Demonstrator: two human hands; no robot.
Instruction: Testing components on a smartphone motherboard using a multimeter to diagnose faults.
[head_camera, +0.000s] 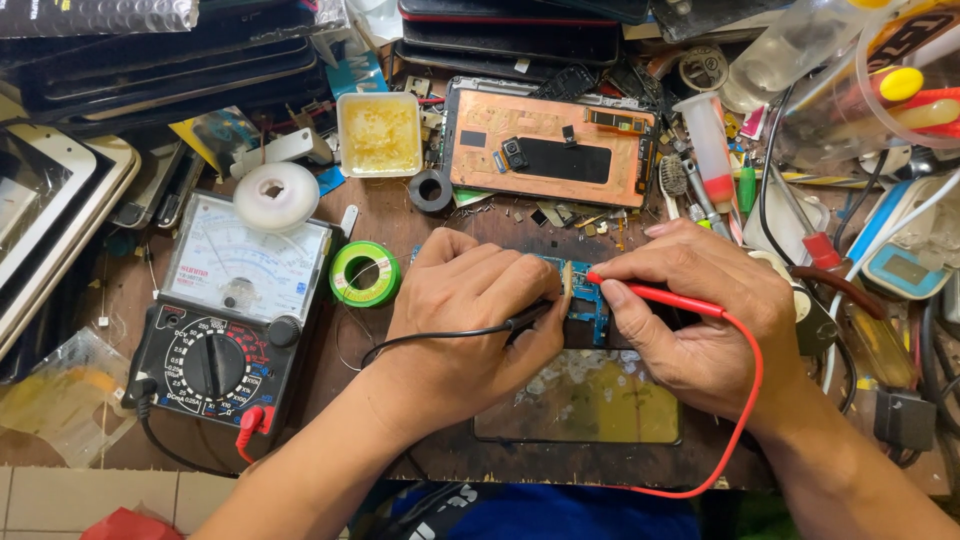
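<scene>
My left hand (470, 320) grips a black test probe (525, 317) whose black lead runs back toward my wrist. My right hand (700, 310) holds a red test probe (660, 293) with a red lead looping down to the bench edge. Both probe tips meet over a small blue circuit board (585, 300) lying between my hands, mostly hidden by my fingers. At the left sits an analog multimeter (235, 320) with a black dial and both leads plugged in.
An opened phone body with a copper-coloured back (550, 145) lies behind the board. A cracked glass panel (580, 400) lies in front. A green solder reel (365, 272), a white tape roll (276, 196), a flux tub (379, 133), a syringe (712, 150) and stacked tablets (150, 70) crowd the bench.
</scene>
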